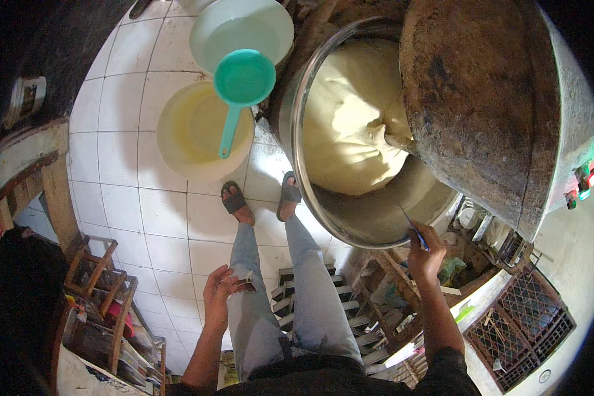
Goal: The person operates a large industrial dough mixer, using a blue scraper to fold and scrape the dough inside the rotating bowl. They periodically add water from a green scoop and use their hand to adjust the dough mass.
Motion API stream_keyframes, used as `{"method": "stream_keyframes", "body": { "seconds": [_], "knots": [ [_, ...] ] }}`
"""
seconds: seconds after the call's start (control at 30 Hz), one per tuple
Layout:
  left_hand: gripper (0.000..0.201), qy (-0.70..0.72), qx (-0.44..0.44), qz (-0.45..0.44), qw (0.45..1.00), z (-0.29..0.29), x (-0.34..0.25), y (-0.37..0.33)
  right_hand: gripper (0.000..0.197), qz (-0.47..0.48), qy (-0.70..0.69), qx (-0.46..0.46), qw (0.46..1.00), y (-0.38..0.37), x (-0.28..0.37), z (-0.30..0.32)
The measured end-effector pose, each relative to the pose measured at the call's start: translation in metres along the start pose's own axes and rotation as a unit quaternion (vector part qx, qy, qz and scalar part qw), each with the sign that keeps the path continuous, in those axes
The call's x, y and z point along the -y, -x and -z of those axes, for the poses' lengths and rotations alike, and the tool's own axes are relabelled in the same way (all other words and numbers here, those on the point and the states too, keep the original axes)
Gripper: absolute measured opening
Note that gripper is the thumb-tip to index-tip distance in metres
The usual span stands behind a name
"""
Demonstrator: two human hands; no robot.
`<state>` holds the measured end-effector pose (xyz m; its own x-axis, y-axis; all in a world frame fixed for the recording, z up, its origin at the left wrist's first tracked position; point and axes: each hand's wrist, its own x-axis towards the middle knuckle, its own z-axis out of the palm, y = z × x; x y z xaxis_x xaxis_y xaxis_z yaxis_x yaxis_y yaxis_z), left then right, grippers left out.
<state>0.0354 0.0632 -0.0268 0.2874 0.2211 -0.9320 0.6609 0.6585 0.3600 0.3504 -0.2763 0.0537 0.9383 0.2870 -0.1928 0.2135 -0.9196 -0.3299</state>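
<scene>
As the right hand point(427, 255) grips a slim tool point(420, 239) (left hand point(219, 289): can't tell), machinery point(482, 99) partly hides the dough point(343, 125).

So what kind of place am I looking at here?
Probably a small bakery or dough-making workshop: a large metal bowl holds a pale, dough-like mass, a bulky machine overhangs it, and a teal dipper shows above white basins.
</scene>
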Motion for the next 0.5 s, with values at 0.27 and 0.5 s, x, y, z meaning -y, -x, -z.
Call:
{"method": "stream_keyframes", "body": {
  "seconds": [0.27, 0.5],
  "knots": [
    [0.051, -0.019, 0.034, 0.005, 0.999, -0.016, 0.001, -0.002, 0.022, -0.029, 0.207, -0.066, 0.976, -0.114, -0.087, -0.106],
    [0.047, -0.002, 0.008, -0.01, 1.0, -0.011, 0.0, 0.011, 0.033, 0.061, -0.048, 0.039, 0.996, -0.034, 0.015, -0.061]
  ]
}}
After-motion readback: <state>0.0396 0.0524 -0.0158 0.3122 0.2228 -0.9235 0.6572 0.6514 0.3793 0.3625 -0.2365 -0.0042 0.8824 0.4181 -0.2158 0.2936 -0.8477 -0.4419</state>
